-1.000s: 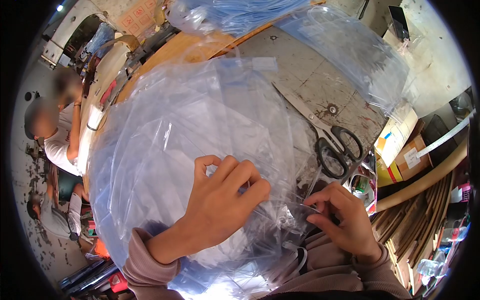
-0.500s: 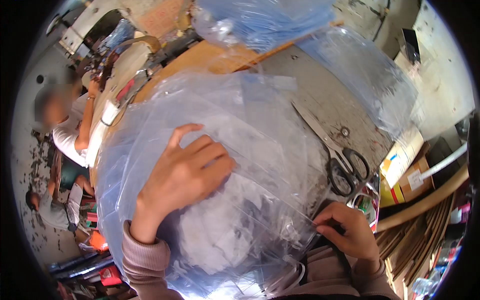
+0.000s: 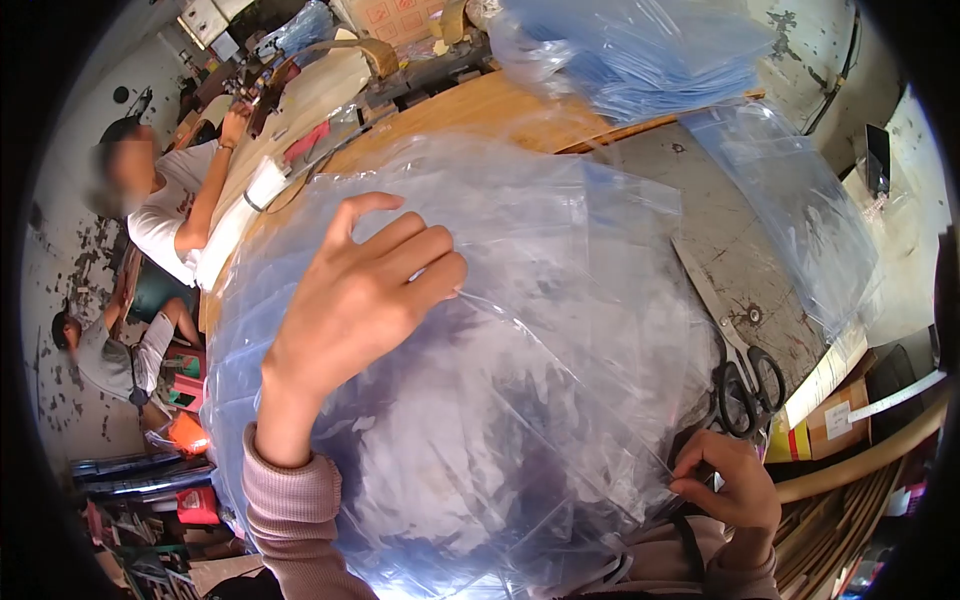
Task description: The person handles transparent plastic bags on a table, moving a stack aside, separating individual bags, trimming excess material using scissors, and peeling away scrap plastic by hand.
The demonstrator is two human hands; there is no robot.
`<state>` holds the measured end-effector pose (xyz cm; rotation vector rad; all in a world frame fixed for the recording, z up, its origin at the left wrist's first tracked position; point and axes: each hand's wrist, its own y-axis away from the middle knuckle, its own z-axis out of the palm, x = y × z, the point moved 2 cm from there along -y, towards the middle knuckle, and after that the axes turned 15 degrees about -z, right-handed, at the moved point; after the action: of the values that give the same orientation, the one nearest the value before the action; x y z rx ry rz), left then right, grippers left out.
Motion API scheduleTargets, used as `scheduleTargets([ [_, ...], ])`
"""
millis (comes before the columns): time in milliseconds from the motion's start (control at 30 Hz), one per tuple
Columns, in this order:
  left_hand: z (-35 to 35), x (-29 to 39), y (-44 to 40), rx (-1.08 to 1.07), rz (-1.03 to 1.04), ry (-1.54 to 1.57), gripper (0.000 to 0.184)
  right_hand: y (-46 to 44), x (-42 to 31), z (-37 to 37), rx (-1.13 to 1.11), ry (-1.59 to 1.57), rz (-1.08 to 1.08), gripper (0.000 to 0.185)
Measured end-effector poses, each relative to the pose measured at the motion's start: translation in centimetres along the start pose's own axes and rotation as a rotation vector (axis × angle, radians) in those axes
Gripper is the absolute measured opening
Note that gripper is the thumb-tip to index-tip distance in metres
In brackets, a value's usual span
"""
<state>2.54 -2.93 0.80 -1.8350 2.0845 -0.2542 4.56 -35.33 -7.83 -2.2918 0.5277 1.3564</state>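
Note:
A large heap of clear plastic sheets (image 3: 520, 400) spreads in front of me, its surface creased and shiny. Over its upper left part is my left hand (image 3: 365, 280), fingers curled, with a plastic edge running from its fingertips down to the right. My right hand (image 3: 728, 482) pinches the plastic's edge at the lower right, between thumb and forefinger. Black-handled scissors (image 3: 738, 350) lie on the grey tabletop (image 3: 690, 165) just above my right hand, their blades pointing up and left.
Stacked bluish plastic (image 3: 650, 60) lies at the top, and another clear sheet (image 3: 800, 220) at the upper right. A phone (image 3: 877, 160) and a cardboard box (image 3: 835, 420) are at the right. One person (image 3: 170, 205) works at the left; another person (image 3: 105, 355) sits below.
My left hand has moved up and left, away from my right hand, and the plastic between them is now spread wider. The view has shifted, so the scissors and table appear further right.

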Motion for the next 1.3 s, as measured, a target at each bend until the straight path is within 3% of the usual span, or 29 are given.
scheduleTargets([
  [100, 0.0, 0.0, 0.1, 0.042, -0.004, 0.009, 0.019, -0.1, 0.1, -0.1, -0.021, 0.014, 0.004, 0.014],
  [300, -0.1, 0.9, 0.1, -0.072, -0.007, -0.067, 0.021, 0.0, -0.3, 0.5, -0.034, -0.091, -0.165, 0.018],
  [400, -0.1, 4.8, 0.4, -0.140, -0.016, 0.136, 0.023, 0.1, -2.6, 3.2, 0.124, 0.026, -0.204, 0.019],
  [467, 0.0, 7.3, 1.1, -0.354, 0.093, 0.407, 0.022, 0.2, -3.5, 4.8, 0.266, 0.254, -0.403, 0.020],
  [500, 0.2, 7.5, 1.3, -0.366, 0.103, 0.412, 0.022, 0.0, -3.5, 5.5, 0.274, 0.250, -0.389, 0.020],
  [667, 1.4, 7.3, 1.6, -0.443, 0.217, 0.434, 0.021, -0.6, -3.7, 6.6, 0.118, 0.284, -0.563, 0.024],
  [867, 0.5, 8.9, 2.0, -0.419, 0.127, 0.337, 0.020, -0.3, -2.7, 5.9, 0.091, 0.053, -0.603, 0.025],
  [967, 0.4, 9.8, 2.4, -0.356, 0.106, 0.249, 0.018, 0.5, -2.3, 4.9, 0.263, -0.128, -0.452, 0.027],
  [1067, 0.2, 10.3, 2.5, -0.375, 0.094, 0.227, 0.017, 1.5, -1.8, 3.9, 0.347, -0.085, -0.294, 0.023],
  [1133, 0.2, 10.5, 2.4, -0.381, 0.095, 0.217, 0.018, 2.0, -1.4, 3.4, 0.376, -0.058, -0.309, 0.021],
  [1200, 0.4, 10.5, 2.4, -0.385, 0.092, 0.207, 0.018, 2.4, -1.2, 3.0, 0.277, -0.235, -0.055, 0.019],
  [1300, 0.8, 10.3, 2.2, -0.375, 0.096, 0.241, 0.020, 2.9, -1.0, 2.7, 0.319, -0.252, -0.088, 0.018],
])
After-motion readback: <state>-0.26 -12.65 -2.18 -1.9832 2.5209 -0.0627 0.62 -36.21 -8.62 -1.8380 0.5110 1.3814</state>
